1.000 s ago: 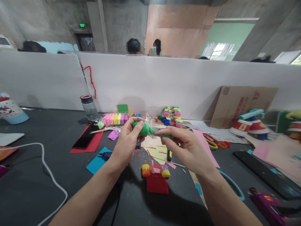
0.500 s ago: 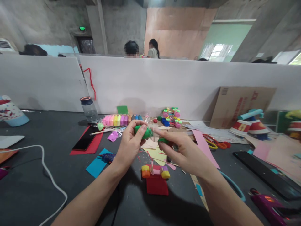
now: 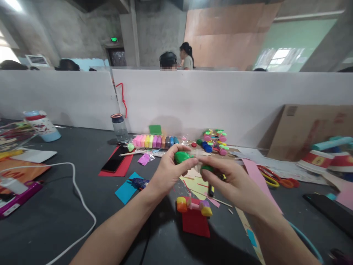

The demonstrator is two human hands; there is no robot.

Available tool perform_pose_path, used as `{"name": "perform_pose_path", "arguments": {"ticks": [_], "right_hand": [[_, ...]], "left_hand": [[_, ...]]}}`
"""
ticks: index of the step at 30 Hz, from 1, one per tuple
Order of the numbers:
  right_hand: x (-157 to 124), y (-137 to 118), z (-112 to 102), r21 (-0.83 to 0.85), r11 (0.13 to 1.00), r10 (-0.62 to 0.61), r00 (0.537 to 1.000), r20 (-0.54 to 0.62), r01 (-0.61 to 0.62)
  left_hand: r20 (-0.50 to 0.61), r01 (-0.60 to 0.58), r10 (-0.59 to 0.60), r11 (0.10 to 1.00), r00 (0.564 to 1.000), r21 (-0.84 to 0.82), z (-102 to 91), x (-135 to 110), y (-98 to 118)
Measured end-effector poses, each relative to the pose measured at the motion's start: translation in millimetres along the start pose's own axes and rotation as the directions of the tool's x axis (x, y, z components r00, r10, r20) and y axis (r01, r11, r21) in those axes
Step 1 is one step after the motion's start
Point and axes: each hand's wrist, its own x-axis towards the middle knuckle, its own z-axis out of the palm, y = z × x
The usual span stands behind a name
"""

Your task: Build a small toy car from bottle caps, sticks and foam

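My left hand (image 3: 169, 170) is closed around a lump of green clay (image 3: 182, 157) in a clear wrapper, held above the dark table (image 3: 68, 221). My right hand (image 3: 234, 182) pinches the wrapper's end and a smaller green piece (image 3: 206, 168) between thumb and fingers. The two hands meet at the clay. Below them a small clay-and-stick model (image 3: 194, 207) with orange, pink, purple and yellow blocks rests on a red foam square (image 3: 196, 224).
A row of coloured clay bars (image 3: 153, 141), a colourful clay model (image 3: 214, 140), a bottle (image 3: 119, 126), a phone (image 3: 113, 163) on red foam, blue paper (image 3: 127, 187), scissors (image 3: 271, 179), a white cable (image 3: 82, 209) and cardboard (image 3: 306, 130) lie around. A white partition (image 3: 193, 99) backs the table; people stand beyond.
The view has shifted to the left, so everything sits further right in the picture. My hands have stayed together on the green clay, with the right fingers now drawn closer to the lump.
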Motion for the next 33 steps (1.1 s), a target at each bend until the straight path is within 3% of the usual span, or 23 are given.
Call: {"name": "perform_pose_path", "arguments": {"ticks": [4, 9, 14, 18, 22, 26, 30, 33], "right_hand": [[1, 7, 1, 0.130, 0.984, 0.133, 0.986, -0.103, -0.120], [5, 18, 7, 0.203, 0.963, 0.184, 0.983, -0.003, -0.180], [8, 24, 5, 0.154, 0.966, 0.225, 0.969, -0.105, -0.208], [8, 25, 3, 0.194, 0.956, 0.224, 0.975, 0.012, -0.222], [7, 27, 9, 0.189, 0.956, 0.217, 0.974, 0.061, -0.224], [8, 26, 14, 0.144, 0.973, 0.186, 0.982, -0.028, -0.180], [9, 23, 17, 0.057, 0.996, 0.074, 0.966, -0.247, -0.062], [8, 24, 21, -0.018, 1.000, -0.018, 0.944, -0.330, 0.013]], "left_hand": [[-0.058, -0.010, 0.016, 0.994, 0.998, 0.110, -4.5, 5, -3], [-0.058, -0.022, 0.045, 0.939, 0.997, 0.342, -12.1, 14, -9], [-0.078, 0.058, -0.011, 0.782, 0.997, 0.620, -44.9, 34, -20], [-0.136, 0.167, -0.100, 0.676, 0.986, 0.717, -76.8, 43, -27], [-0.179, 0.226, -0.141, 0.687, 0.974, 0.691, -90.2, 44, -27], [-0.121, 0.204, -0.164, 0.814, 0.979, 0.545, -69.2, 38, -18], [0.128, 0.191, -0.223, 0.956, 0.966, 0.223, -20.9, 18, -11], [0.251, 0.249, -0.227, 0.967, 0.941, -0.061, 7.5, 3, -8]]}}
